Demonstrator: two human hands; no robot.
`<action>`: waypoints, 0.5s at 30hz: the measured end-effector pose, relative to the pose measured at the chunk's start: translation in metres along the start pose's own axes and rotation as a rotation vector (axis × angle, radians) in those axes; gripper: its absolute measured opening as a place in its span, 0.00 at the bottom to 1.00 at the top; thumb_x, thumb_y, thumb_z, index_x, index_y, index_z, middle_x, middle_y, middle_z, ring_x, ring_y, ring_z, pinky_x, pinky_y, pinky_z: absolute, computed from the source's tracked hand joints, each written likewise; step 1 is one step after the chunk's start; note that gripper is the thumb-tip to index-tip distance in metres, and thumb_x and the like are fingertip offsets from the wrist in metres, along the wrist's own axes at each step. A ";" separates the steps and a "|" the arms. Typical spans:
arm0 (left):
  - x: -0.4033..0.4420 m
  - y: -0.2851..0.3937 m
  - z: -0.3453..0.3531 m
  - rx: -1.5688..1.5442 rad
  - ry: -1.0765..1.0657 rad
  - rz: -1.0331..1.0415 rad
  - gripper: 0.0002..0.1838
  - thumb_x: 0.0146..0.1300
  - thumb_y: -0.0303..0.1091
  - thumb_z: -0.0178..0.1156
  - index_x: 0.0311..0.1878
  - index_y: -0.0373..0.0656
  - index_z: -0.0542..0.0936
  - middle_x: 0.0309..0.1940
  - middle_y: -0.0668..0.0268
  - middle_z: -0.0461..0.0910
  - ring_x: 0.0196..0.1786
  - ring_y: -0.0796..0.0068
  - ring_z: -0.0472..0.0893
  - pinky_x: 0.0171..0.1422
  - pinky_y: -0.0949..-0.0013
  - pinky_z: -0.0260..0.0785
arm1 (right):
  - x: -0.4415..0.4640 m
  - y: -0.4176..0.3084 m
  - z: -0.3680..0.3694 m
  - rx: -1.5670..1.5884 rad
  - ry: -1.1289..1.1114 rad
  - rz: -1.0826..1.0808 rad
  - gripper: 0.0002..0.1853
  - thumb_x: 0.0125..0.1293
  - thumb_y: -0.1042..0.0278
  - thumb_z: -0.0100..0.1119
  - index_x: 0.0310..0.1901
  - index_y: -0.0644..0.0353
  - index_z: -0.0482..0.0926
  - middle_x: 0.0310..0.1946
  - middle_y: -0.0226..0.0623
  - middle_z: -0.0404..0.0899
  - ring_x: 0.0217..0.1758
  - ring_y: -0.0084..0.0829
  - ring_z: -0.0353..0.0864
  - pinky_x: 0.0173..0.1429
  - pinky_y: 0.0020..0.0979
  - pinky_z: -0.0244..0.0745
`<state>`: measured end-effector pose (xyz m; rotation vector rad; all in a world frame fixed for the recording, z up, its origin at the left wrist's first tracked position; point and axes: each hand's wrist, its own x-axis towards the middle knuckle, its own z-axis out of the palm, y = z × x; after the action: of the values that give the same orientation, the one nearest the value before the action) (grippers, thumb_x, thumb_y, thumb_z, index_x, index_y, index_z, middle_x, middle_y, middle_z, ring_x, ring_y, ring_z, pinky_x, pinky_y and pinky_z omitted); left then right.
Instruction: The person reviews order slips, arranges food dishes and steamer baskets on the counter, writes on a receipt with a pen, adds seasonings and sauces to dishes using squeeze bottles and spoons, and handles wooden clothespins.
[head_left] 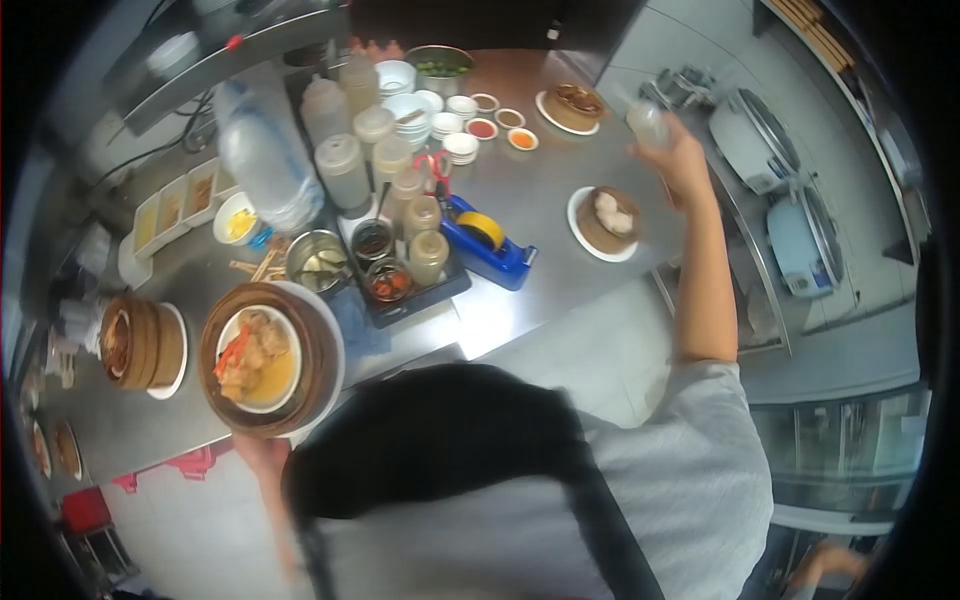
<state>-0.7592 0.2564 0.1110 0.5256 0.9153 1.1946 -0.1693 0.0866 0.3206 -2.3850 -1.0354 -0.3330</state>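
My left hand (262, 452) grips the lower edge of a white plate (332, 345), its fingertips hidden beneath. On that plate rests a bamboo steamer (212, 345) with a bowl of pieces of food, red strips and yellowish broth (275, 372). At the upper right, my right hand (682, 160) is closed around a blurred, translucent bottle (648, 125). Below and left of it, a small steamer (597, 232) with white dumplings (613, 213) sits on a plate. Another small steamer (574, 104) with brown food stands further back.
A blue tape dispenser (490, 245), a black tray (422, 305) of jars and squeeze bottles (342, 170) stand mid-counter. Behind are sauce dishes (481, 129) and bowls. Stacked steamers (145, 343) are at left, rice cookers (755, 140) at right. Another person's hand (835, 562) shows bottom right.
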 end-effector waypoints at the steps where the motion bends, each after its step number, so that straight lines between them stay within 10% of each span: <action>1: 0.001 0.003 -0.002 0.001 -0.047 -0.016 0.22 0.67 0.37 0.49 0.61 0.37 0.65 0.59 0.59 0.70 0.59 0.65 0.72 0.63 0.62 0.65 | 0.001 0.045 0.010 -0.183 -0.097 0.055 0.34 0.41 0.59 0.73 0.53 0.54 0.74 0.44 0.41 0.81 0.47 0.40 0.80 0.50 0.36 0.73; 15: -0.011 -0.011 0.037 0.002 0.042 0.072 0.22 0.67 0.34 0.50 0.62 0.35 0.64 0.59 0.57 0.69 0.59 0.65 0.72 0.61 0.62 0.69 | -0.021 0.164 0.091 -0.698 -0.489 0.398 0.27 0.43 0.57 0.69 0.50 0.44 0.77 0.46 0.31 0.80 0.51 0.37 0.79 0.51 0.38 0.74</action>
<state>-0.7233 0.2466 0.1266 0.5410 0.9400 1.2740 -0.0607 0.0292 0.1768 -3.3432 -0.6567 0.0652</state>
